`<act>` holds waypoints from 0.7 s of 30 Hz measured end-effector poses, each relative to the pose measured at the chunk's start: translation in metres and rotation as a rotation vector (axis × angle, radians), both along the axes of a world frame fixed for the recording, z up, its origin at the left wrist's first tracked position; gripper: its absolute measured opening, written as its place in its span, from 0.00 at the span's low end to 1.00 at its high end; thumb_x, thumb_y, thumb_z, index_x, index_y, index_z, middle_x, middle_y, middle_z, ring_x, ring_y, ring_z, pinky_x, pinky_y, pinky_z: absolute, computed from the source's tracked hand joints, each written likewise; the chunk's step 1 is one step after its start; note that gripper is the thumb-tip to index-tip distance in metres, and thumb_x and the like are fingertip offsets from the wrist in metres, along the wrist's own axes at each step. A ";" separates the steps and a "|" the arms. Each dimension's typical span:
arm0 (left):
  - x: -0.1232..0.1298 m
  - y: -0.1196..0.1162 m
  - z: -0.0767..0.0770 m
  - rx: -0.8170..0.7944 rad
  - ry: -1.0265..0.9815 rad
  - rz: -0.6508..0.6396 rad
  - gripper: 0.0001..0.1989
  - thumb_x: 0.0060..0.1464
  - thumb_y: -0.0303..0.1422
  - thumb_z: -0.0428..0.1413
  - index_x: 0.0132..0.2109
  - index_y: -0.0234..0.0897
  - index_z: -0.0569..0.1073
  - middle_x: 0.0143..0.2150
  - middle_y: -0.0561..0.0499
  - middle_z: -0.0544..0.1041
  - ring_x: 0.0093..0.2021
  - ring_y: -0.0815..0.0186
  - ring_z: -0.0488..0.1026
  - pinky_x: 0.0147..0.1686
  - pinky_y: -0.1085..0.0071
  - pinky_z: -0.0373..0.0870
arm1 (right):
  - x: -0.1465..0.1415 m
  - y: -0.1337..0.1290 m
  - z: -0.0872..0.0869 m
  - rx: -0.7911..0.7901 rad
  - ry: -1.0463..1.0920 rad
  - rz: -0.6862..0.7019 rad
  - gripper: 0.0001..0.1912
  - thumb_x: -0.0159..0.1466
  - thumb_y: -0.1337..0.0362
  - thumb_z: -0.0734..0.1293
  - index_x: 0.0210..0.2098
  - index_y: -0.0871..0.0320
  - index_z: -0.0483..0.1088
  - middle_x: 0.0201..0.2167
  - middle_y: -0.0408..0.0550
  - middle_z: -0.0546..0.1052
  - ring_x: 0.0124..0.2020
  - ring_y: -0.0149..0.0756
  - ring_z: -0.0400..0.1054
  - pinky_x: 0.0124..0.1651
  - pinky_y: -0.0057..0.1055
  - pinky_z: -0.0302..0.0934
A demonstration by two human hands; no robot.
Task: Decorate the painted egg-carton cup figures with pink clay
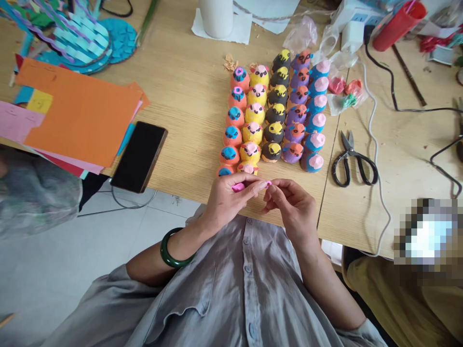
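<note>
Left hand [231, 197], a dark green bangle [177, 249] on its wrist, curled over a small pink piece [238, 187] and pinching it against the palm side of the fingers, with a pink tip [268, 183] poking out toward the other hand. Right hand [291, 207] also curled, thumb and fingertips drawn together just beside that tip, any contact with it impossible to tell. Both hands just in front of the near end of a block of painted round figures [278, 118], low over the edge of the table [188, 106], a fingertip hold apparently suiting something this small (paper or soft clay, too little showing to tell which). Figures packed shoulder to shoulder in five columns, each with its own colouring: orange and blue, yellow and pink, black and yellow, purple and orange, blue and pink, the sorting seemingly keeping like with like. Right of the block, a clear plastic bag [342, 99] holding red and green bits, within easy reach, and beyond it black-handled scissors [352, 161] lying open. Beyond the block, a white cylinder [217, 17] standing on a sheet of paper. Left of the block, a black phone [139, 156] lying flat, and a stack of orange and pink paper sheets [77, 113] set out of the way of the work.
</note>
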State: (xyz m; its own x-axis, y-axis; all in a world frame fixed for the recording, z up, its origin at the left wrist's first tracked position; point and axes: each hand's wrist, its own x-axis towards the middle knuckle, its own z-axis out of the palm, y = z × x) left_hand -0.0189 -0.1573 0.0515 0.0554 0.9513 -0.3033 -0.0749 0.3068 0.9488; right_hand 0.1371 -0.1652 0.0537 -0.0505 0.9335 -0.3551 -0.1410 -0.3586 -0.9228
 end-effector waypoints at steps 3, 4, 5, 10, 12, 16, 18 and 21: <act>-0.001 0.000 0.003 -0.075 -0.055 0.009 0.17 0.54 0.46 0.65 0.34 0.34 0.81 0.24 0.54 0.69 0.18 0.79 0.55 0.14 0.78 0.51 | -0.001 0.002 0.000 0.006 -0.027 -0.015 0.15 0.61 0.52 0.75 0.34 0.58 0.75 0.23 0.41 0.76 0.20 0.27 0.69 0.25 0.28 0.72; -0.002 0.000 0.004 -0.094 -0.071 0.012 0.19 0.55 0.47 0.64 0.33 0.34 0.81 0.24 0.54 0.69 0.17 0.79 0.55 0.13 0.78 0.51 | -0.001 0.003 0.001 0.003 -0.028 -0.014 0.15 0.61 0.52 0.74 0.34 0.58 0.75 0.23 0.41 0.76 0.20 0.27 0.69 0.25 0.28 0.72; -0.003 -0.001 0.005 -0.104 -0.081 0.009 0.19 0.56 0.48 0.63 0.33 0.34 0.81 0.25 0.53 0.70 0.17 0.80 0.55 0.13 0.78 0.51 | -0.001 0.003 0.001 -0.001 -0.022 -0.013 0.15 0.62 0.52 0.74 0.34 0.58 0.75 0.24 0.41 0.76 0.20 0.27 0.69 0.25 0.28 0.72; -0.007 0.000 0.002 -0.084 -0.078 -0.032 0.17 0.54 0.46 0.65 0.42 0.36 0.84 0.25 0.55 0.69 0.17 0.79 0.56 0.13 0.79 0.51 | -0.003 0.005 0.000 -0.020 0.043 0.015 0.13 0.62 0.53 0.74 0.33 0.57 0.75 0.24 0.40 0.75 0.21 0.27 0.68 0.25 0.28 0.73; -0.008 0.000 -0.001 -0.087 -0.082 -0.018 0.17 0.53 0.47 0.66 0.41 0.36 0.84 0.24 0.55 0.68 0.17 0.79 0.56 0.13 0.79 0.51 | -0.004 0.005 0.000 -0.035 0.042 0.033 0.13 0.62 0.53 0.74 0.33 0.57 0.75 0.24 0.40 0.75 0.21 0.27 0.68 0.25 0.28 0.73; -0.011 0.001 -0.003 -0.100 -0.101 0.001 0.17 0.53 0.47 0.66 0.40 0.37 0.83 0.25 0.55 0.69 0.17 0.79 0.56 0.13 0.79 0.51 | -0.008 0.008 0.001 -0.034 0.029 0.052 0.15 0.61 0.51 0.74 0.33 0.57 0.75 0.23 0.40 0.75 0.21 0.27 0.68 0.25 0.28 0.73; -0.014 0.002 -0.001 -0.099 -0.112 0.007 0.17 0.54 0.47 0.65 0.42 0.37 0.83 0.25 0.55 0.69 0.17 0.79 0.56 0.13 0.79 0.51 | -0.010 0.012 0.003 -0.025 0.005 0.058 0.15 0.61 0.51 0.74 0.33 0.58 0.75 0.23 0.40 0.75 0.21 0.27 0.68 0.25 0.27 0.73; -0.022 0.006 0.004 -0.058 -0.117 0.030 0.17 0.57 0.46 0.63 0.42 0.36 0.84 0.27 0.54 0.69 0.18 0.79 0.56 0.14 0.79 0.51 | -0.011 0.025 0.007 0.025 -0.054 0.061 0.15 0.61 0.51 0.74 0.32 0.58 0.75 0.22 0.40 0.75 0.20 0.26 0.67 0.24 0.27 0.70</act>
